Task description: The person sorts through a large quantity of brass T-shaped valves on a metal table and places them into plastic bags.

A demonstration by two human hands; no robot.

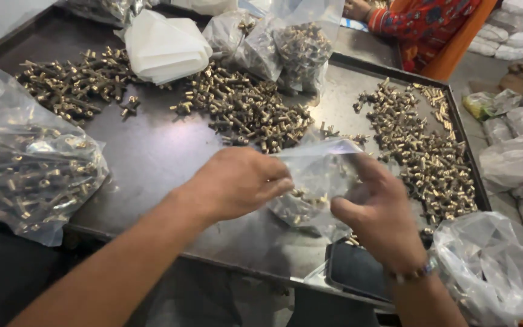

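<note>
The left hand [237,181] and the right hand [379,212] both pinch a small clear bag [316,181] between them at the near middle of the table [152,151], fingers closed on its thin, crinkled film. A few short brass fittings [304,198] lie in the bag's bottom. The table is a dull grey metal tray with a raised dark rim, scuffed and faintly shiny. Loose heaps of the same small, knobbly brass parts [249,112] spread across its far side and right. A bulging clear sack [31,175] of parts sits at the near left, and folded white film [164,45] lies far. A dark phone [358,269] rests at the near edge. Another person's red patterned sleeve [425,21] shows far right.
</note>
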